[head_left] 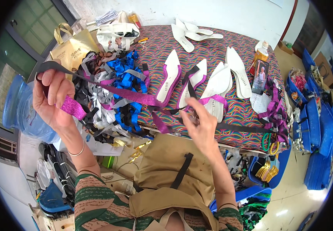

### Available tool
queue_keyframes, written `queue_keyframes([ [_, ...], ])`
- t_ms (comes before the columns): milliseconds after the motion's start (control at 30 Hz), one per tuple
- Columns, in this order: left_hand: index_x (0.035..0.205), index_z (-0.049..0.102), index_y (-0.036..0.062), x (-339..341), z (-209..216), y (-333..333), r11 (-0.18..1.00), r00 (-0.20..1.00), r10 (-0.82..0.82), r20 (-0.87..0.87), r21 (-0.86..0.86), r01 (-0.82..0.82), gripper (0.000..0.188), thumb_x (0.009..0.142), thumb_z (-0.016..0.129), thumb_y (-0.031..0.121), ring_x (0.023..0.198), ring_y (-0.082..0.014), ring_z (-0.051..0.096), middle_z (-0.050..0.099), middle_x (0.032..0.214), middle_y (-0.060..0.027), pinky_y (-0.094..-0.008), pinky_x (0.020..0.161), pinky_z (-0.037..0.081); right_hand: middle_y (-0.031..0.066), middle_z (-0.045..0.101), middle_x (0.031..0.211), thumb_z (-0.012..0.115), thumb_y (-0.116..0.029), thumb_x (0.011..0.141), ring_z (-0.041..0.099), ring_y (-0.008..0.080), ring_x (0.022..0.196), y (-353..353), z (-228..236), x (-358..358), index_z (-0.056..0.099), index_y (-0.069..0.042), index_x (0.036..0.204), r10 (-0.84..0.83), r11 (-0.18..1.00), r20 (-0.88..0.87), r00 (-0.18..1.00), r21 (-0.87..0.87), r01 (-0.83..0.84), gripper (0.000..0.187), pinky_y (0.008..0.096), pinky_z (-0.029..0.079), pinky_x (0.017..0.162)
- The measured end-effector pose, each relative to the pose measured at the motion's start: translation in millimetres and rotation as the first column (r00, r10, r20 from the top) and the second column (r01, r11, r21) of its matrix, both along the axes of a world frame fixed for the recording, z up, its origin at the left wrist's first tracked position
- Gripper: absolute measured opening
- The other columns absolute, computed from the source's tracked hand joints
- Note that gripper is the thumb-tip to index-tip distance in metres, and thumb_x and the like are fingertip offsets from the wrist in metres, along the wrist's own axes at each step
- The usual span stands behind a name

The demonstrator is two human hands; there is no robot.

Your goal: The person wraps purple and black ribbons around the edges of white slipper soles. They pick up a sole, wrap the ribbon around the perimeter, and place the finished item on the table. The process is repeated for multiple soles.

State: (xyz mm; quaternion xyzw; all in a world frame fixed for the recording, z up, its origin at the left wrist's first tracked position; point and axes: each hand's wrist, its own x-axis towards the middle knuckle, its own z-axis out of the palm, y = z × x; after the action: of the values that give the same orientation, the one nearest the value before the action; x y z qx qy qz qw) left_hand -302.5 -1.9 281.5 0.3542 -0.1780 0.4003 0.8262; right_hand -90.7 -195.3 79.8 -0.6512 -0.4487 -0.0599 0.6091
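Note:
My left hand [55, 96], raised at the left, is closed around a purple glitter strip [130, 94] with a black backing; one end hangs below the fingers. The strip stretches right toward a white insole [168, 79] edged in purple. My right hand [203, 125] is over the table's near edge, thumb and forefinger apart, close to a black strip [243, 128] that passes behind it. Just beyond that hand lies a second purple-edged insole [199, 79] with a black strip across it. Plain white insoles [217, 86] are beside it, with a purple strip [218, 100] over them.
A patterned cloth covers the table [155, 38]. A heap of blue, grey and black strips [109, 84] lies left, purple strips [278, 104] right. A phone [260, 77] stands before a drink bottle [260, 54]. Blue bins [316, 127] line the right floor.

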Motion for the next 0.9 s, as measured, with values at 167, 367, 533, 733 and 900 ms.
queue_keyframes([
  [167, 0.090, 0.040, -0.0001, 4.7, -4.9, -17.0, 0.999, 0.999, -0.051, -0.001, 0.015, 0.051, 0.015, 0.092, 0.055, 0.003, 0.047, -0.0106, 0.043, 0.043, 0.078, -0.0049, -0.0249, 0.043, 0.037, 0.0142, 0.063, 0.110, 0.085, -0.010, 0.069, 0.067, 0.0172, 0.087, 16.0, 15.5, -43.1, 0.060, -0.003, 0.117, -0.136, 0.990, 0.264, 0.955, 0.015, 0.137, 0.054, 0.0281, 0.055, 0.055],
  [367, 0.092, 0.046, 0.0050, 15.6, -7.7, -30.6, 0.977, 0.964, -0.081, -0.255, 0.171, 0.127, 0.015, 0.095, 0.051, 0.019, 0.048, -0.0121, 0.043, 0.049, 0.091, -0.0125, -0.0259, 0.037, 0.035, 0.0124, 0.063, 0.108, 0.080, -0.016, 0.076, 0.069, 0.0257, 0.083, 33.5, 51.0, -49.5, 0.052, -0.008, 0.128, 0.356, 0.934, -0.144, 0.923, 0.090, -0.346, 0.059, 0.0334, 0.056, 0.063],
  [533, 0.112, 0.057, -0.0012, 68.5, -5.1, -48.4, 0.903, 0.821, 0.293, -0.490, 0.423, -0.071, 0.025, 0.097, 0.050, 0.018, 0.054, -0.0124, 0.049, 0.056, 0.075, -0.0099, -0.0261, 0.048, 0.040, 0.0088, 0.068, 0.073, 0.063, -0.010, 0.091, 0.049, 0.0038, 0.049, 19.7, 65.8, -26.6, 0.063, 0.001, 0.113, 0.609, 0.774, -0.565, 0.556, 0.273, -0.571, 0.025, 0.0197, 0.034, 0.042],
  [733, 0.108, 0.061, 0.0017, 90.2, -93.9, -41.7, 0.384, 0.408, 0.872, -0.269, 0.894, -0.232, 0.036, 0.082, 0.075, 0.023, 0.075, -0.0121, 0.055, 0.061, 0.087, -0.0019, -0.0267, 0.070, 0.047, 0.0158, 0.066, 0.071, 0.056, -0.015, 0.097, 0.026, 0.0007, 0.039, -13.6, 68.7, -0.8, 0.063, 0.003, 0.107, 0.606, 0.794, -0.665, 0.436, 0.543, -0.275, 0.022, 0.0191, 0.019, 0.036],
  [900, 0.101, 0.061, 0.0007, 90.0, -151.3, -120.5, 0.506, 0.522, 0.733, -0.436, 0.863, 0.009, 0.036, 0.075, 0.081, 0.017, 0.077, -0.0154, 0.061, 0.063, 0.086, -0.0089, -0.0290, 0.069, 0.050, 0.0127, 0.067, 0.071, 0.058, -0.015, 0.095, 0.027, 0.0001, 0.040, -24.0, 69.6, 3.5, 0.063, 0.000, 0.107, 0.527, 0.819, -0.679, 0.511, 0.566, -0.093, 0.020, 0.0198, 0.018, 0.038],
])
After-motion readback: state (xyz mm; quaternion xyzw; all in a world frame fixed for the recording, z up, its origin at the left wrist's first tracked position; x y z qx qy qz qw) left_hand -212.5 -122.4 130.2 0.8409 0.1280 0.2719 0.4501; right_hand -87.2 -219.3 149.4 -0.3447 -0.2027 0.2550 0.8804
